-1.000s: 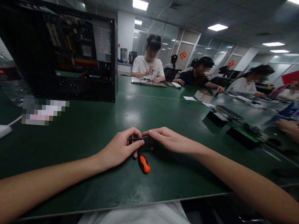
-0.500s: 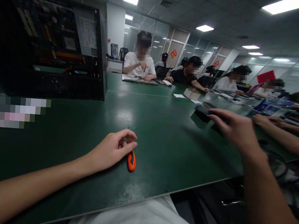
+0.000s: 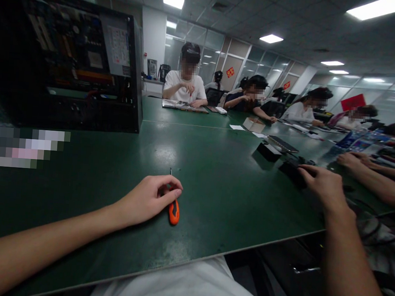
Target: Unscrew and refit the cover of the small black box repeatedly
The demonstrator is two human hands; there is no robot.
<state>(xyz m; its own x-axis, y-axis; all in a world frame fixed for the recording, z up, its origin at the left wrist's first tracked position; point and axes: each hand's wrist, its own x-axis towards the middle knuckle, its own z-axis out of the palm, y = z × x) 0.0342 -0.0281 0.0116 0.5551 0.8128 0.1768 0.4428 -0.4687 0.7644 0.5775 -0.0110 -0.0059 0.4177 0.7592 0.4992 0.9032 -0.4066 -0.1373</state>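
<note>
My left hand [image 3: 149,199] rests on the green table [image 3: 215,185], its fingers curled over an orange-handled screwdriver [image 3: 173,208] that lies on the mat with its thin shaft pointing away from me. My right hand [image 3: 321,186] is stretched out to the right, fingers on a black flat device [image 3: 292,169] near the table's right edge. Whether that hand grips the device is unclear.
An open black computer case [image 3: 71,62] stands at the back left. A second black block [image 3: 268,150] with a flat dark panel [image 3: 283,144] lies beyond my right hand. Another person's hands [image 3: 352,159] rest at the right. Several people sit along the far side.
My right hand left the screwdriver, swung far right and has now come down on the black device. My left hand stays on the screwdriver.
</note>
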